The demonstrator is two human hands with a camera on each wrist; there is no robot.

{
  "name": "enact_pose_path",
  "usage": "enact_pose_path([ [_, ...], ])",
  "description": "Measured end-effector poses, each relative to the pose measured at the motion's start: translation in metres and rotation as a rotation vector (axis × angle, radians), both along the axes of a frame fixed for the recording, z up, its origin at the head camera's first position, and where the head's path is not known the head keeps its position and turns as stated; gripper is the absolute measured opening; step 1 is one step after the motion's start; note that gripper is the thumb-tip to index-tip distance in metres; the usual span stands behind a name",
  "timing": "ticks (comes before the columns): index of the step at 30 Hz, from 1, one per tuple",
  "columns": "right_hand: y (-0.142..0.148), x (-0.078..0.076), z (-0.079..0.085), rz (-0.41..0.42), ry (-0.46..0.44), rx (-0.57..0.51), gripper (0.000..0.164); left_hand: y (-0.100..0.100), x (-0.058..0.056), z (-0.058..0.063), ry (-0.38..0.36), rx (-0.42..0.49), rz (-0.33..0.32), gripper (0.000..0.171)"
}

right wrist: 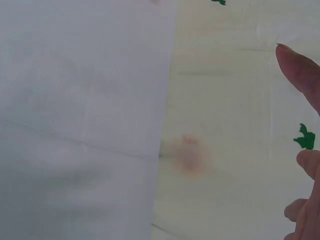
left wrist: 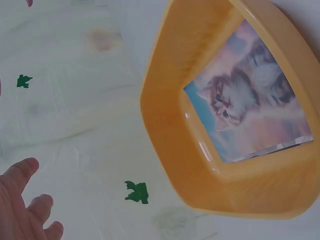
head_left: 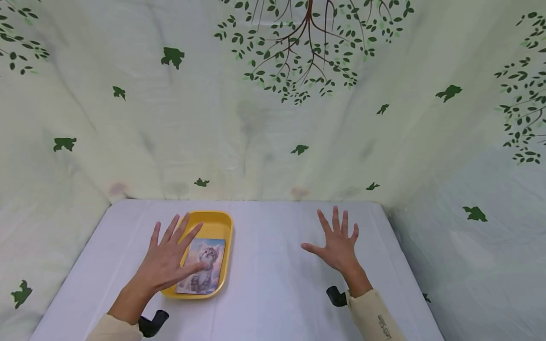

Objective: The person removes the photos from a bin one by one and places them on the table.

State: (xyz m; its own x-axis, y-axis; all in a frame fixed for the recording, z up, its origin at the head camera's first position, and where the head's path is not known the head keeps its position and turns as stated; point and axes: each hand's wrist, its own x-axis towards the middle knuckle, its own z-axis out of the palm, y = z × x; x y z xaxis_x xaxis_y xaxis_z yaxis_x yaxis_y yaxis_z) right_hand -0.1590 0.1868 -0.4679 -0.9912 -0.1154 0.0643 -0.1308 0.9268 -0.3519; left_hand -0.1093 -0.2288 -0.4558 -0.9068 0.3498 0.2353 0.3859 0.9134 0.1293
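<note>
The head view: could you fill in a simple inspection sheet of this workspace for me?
Surface: white-covered table, lightly creased.
Job's things: yellow tray on the table's left half; kitten picture lying in it, face up.
Clutter: nothing seen.
Hands: left hand, fingers spread, partly overlapping the tray in view; right hand, fingers spread, right of the tray; both hold nothing.
Cables: nothing seen.
Surroundings: pale sheeting with leaf and branch prints, some smudges.
</note>
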Motion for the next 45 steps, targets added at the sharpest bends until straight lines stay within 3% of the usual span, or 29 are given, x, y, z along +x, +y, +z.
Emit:
enact_pose_path([
  [12,-0.029,-0.013,-0.007,0.032,0.008,-0.025,0.101,-0.007,0.003,-0.014,0.045,0.061,-0.065,0.091],
  [16,-0.044,-0.018,-0.011,0.055,0.029,-0.080,0.099,-0.009,0.003,-0.020,0.049,0.076,-0.079,0.089],
  [24,-0.075,-0.026,-0.024,0.153,0.084,-0.224,0.091,-0.016,0.008,-0.035,0.003,0.072,-0.042,0.083],
  [33,-0.117,-0.031,-0.044,0.232,0.003,-0.325,0.081,-0.028,0.016,-0.044,0.004,0.056,-0.029,0.082],
  [39,-0.141,-0.037,-0.050,0.270,-0.043,-0.346,0.076,-0.035,0.017,-0.058,0.007,0.071,-0.011,0.085],
  [45,-0.162,-0.043,-0.054,0.334,-0.071,-0.390,0.070,-0.041,0.019,-0.071,0.018,0.109,-0.003,0.078],
])
